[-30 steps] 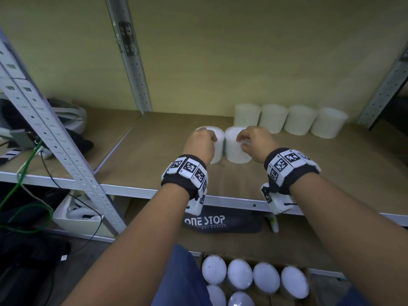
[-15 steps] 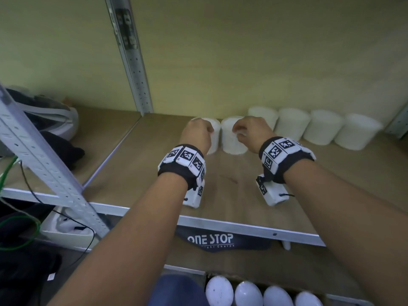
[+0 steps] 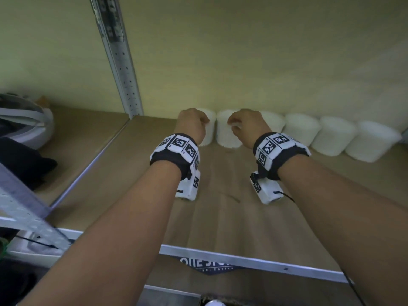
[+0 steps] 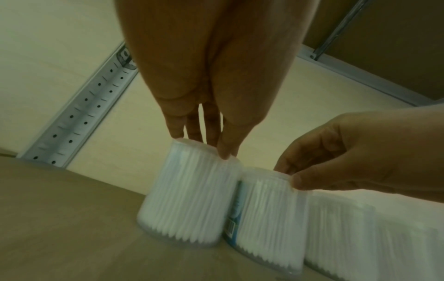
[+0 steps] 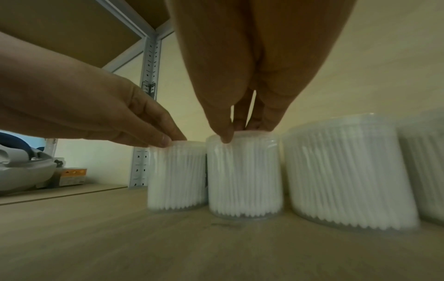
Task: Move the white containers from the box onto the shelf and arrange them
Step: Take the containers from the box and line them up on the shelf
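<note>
Two clear cotton-swab containers are held at the back edge of the wooden shelf, against the wall.

L hand: grip closed by fingertips on the top rim of the leftmost container; container is seen standing on the shelf board, nr the perforated metal upright.

R hand: grip closed the same way, thumb and fingers pinching the lid rim of the second container. Base appears seated on the board.

The two held containers are seen touching or just beside each other in the L wrist view; blur prevents a firmer call. A blue label strip is visible on the second container's side in that view.

Row of four more containers is noted along the same back edge, extending toward the shelf's R end; the nearest of them sits just beside the R-hand container.

Marker wristbands w/ white camera units are worn on both wrists. A grey-white helmet-like item is seen on the adjoining shelf bay to the L. Below the front edge, a dark "ONE STOP" bag is partly visible.
</note>
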Motion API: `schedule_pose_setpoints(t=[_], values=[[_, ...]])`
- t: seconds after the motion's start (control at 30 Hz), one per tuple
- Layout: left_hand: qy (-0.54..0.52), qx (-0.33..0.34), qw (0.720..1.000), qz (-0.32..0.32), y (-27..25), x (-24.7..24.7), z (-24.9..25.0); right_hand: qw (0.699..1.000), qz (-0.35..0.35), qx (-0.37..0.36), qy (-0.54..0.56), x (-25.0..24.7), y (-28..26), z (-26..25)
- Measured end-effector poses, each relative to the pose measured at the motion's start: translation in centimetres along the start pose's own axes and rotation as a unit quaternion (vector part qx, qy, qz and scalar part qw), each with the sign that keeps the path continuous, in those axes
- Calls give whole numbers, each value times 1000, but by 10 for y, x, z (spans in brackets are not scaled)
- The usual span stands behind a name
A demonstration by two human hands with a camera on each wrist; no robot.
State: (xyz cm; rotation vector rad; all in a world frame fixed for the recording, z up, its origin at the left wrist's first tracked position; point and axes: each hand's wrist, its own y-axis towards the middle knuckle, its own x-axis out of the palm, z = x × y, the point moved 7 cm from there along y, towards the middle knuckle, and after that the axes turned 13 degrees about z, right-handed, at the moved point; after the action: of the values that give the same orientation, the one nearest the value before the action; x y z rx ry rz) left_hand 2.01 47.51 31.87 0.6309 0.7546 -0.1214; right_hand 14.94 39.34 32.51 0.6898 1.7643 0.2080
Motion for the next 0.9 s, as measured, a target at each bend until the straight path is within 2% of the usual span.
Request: schedule_pose_setpoints(t=[0.33, 0.5, 0.63, 0.9], values=[[-1, -4, 1000, -8, 15, 12, 1, 1000, 5, 11, -2, 3, 10, 7], [25, 9, 999, -44, 9, 9, 5, 999, -39, 22, 4, 1, 4, 7], [45, 23, 993, -108, -6, 3, 9, 998, -62, 31, 11, -5, -18, 4], [42, 23, 994, -96, -52, -36, 31, 995, -57, 77, 18, -38, -83, 11]])
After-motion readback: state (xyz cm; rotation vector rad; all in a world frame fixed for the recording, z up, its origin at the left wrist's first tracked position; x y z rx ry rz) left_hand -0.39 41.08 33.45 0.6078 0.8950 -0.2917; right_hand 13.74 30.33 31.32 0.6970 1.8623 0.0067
